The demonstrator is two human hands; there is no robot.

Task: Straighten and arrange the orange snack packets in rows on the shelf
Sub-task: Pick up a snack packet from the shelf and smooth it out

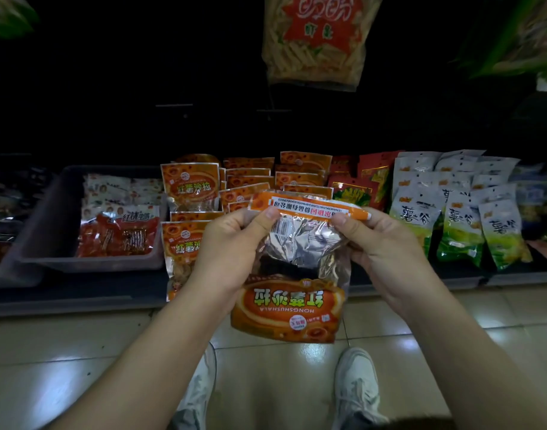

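Note:
I hold one orange snack packet (pixel 297 268) upside down in front of the shelf, its silver back and barcode facing me and its printed orange end hanging low. My left hand (pixel 232 252) pinches its upper left edge. My right hand (pixel 380 246) pinches its upper right edge. Behind it, several matching orange packets (pixel 190 186) stand in rows on the dark shelf (pixel 80 293); the front ones on the left partly lean behind my left hand.
A grey bin (pixel 49 237) with red and white packets sits left of the orange rows. Red packets (pixel 356 184) and white-green packets (pixel 458 212) fill the shelf to the right. A large yellow bag (pixel 315 38) hangs above. Tiled floor and my white shoes lie below.

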